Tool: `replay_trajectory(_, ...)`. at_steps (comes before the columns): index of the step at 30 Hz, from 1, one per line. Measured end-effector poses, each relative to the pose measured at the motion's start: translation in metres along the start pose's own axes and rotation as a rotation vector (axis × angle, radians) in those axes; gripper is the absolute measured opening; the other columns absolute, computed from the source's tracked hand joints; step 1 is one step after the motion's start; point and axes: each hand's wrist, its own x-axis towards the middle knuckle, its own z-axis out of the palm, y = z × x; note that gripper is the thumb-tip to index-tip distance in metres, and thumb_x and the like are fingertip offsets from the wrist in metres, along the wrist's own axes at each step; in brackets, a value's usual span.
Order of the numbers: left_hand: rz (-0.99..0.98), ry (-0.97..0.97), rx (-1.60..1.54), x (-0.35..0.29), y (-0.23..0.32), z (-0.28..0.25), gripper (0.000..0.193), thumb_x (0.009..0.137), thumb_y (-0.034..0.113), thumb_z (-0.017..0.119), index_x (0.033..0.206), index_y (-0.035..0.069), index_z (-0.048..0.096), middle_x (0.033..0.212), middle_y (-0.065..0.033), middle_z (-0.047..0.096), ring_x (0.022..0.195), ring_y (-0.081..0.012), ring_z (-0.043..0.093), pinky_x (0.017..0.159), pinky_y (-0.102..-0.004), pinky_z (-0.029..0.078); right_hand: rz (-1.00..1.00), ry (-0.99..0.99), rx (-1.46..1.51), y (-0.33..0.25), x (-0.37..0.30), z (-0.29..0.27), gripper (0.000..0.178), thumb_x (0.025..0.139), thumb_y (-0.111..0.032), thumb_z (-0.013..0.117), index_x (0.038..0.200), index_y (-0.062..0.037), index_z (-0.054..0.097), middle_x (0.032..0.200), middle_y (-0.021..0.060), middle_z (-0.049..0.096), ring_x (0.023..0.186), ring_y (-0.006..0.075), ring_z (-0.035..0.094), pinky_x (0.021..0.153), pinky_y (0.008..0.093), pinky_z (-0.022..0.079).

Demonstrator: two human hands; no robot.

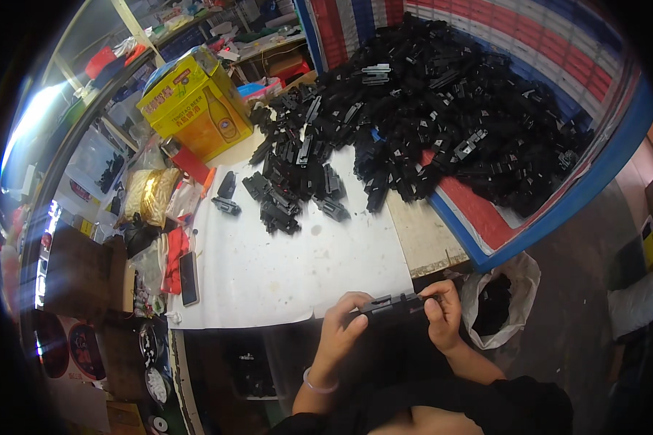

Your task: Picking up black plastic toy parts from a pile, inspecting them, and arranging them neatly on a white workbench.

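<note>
Worktable seen from above, its top covered by a spotted white sheet (341, 254), with bare pale board (424, 243) exposed at the right. A black part (392, 304) is held level between the two hands, just beyond the table's near edge: the left hand (343, 324) has thumb and fingers closed about its left end, while the right hand (444, 315) pinches its right end between thumb and forefinger, with little opening. Similar black pieces form a large heap (450, 109) at the far right, within a blue-rimmed enclosure (530, 235) lined in red, white and blue stripes; others lie loosely on the sheet. Left margin: yellow carton (196, 105), red cloth (175, 259) and dark phone (189, 278). Beneath, at right, a white sack (527, 290) stands open on the grey floor (559, 341); cluttered shelving (268, 40) occupies the background.
</note>
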Motion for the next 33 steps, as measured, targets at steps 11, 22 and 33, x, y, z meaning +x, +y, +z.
replay_trajectory(11,-0.028,0.024,0.014,-0.001,0.003,0.01,0.035,0.082,0.03,0.064,0.09,-0.003,0.056,0.091,-0.0094,0.056,0.088,-0.0191,0.051,0.082,-0.0292,0.039,0.012,-0.011,0.022,0.002,-0.001,-0.002,0.024,0.088,-0.024,0.055,0.096,-0.0022,0.049,0.089,0.0021,0.046,0.08,0.0078,0.045,0.074,0.0212,0.036)
replay_trajectory(22,-0.129,-0.113,0.162,0.006,-0.031,0.022,0.034,0.083,0.025,0.062,0.101,-0.003,0.057,0.094,-0.0049,0.057,0.09,-0.0133,0.05,0.083,-0.0273,0.04,0.141,0.044,-0.115,0.007,-0.006,-0.029,0.018,0.087,-0.019,0.057,0.093,-0.0047,0.048,0.084,-0.0005,0.043,0.078,0.0061,0.042,0.072,0.0208,0.035)
replay_trajectory(33,-0.567,-0.176,0.677,-0.053,0.004,-0.121,0.04,0.076,0.038,0.068,0.089,0.001,0.066,0.08,-0.0108,0.063,0.075,-0.0172,0.059,0.069,-0.0312,0.046,-0.129,-0.225,-0.72,0.055,0.058,-0.026,0.012,0.084,-0.014,0.06,0.091,-0.0046,0.059,0.083,0.0117,0.062,0.073,0.0274,0.061,0.066,0.035,0.048)
